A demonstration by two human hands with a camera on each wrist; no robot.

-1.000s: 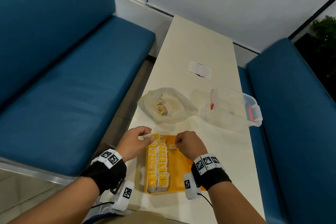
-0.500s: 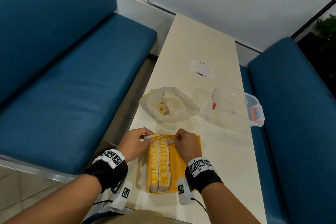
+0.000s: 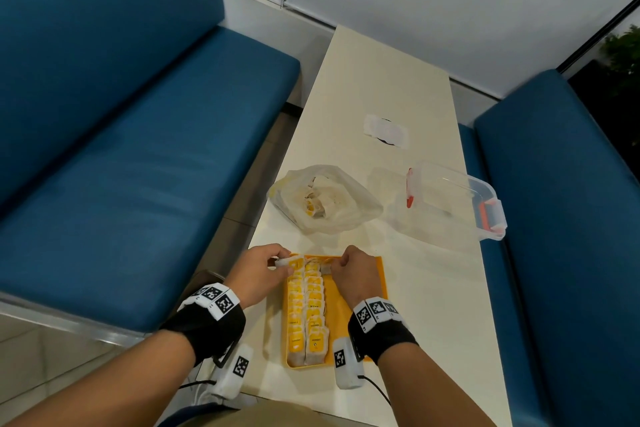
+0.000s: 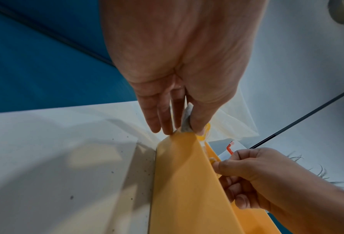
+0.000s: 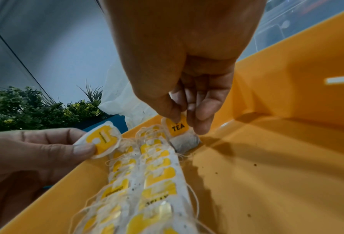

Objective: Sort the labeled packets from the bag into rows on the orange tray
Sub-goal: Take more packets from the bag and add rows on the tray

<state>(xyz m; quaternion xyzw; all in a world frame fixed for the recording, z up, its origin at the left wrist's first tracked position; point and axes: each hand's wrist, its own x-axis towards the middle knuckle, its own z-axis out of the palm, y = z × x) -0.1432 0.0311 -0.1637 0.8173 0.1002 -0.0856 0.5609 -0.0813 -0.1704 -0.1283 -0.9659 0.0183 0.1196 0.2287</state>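
The orange tray lies near the table's front edge and holds two rows of yellow-labelled tea packets. At the far end of the left row, my left hand pinches a packet between thumb and fingers over the tray's left rim. My right hand pinches another packet marked TEA, whose lower end touches the tray floor at the far end of the right row. Beyond the tray sits the clear plastic bag with more packets inside.
A clear plastic box with orange clips stands right of the bag. A white paper piece lies farther up the narrow cream table. Blue benches flank both sides. The tray's right half is bare.
Both hands have moved toward the tray's far end. The right hand shifted left and brought its packet down onto the head of the right row.
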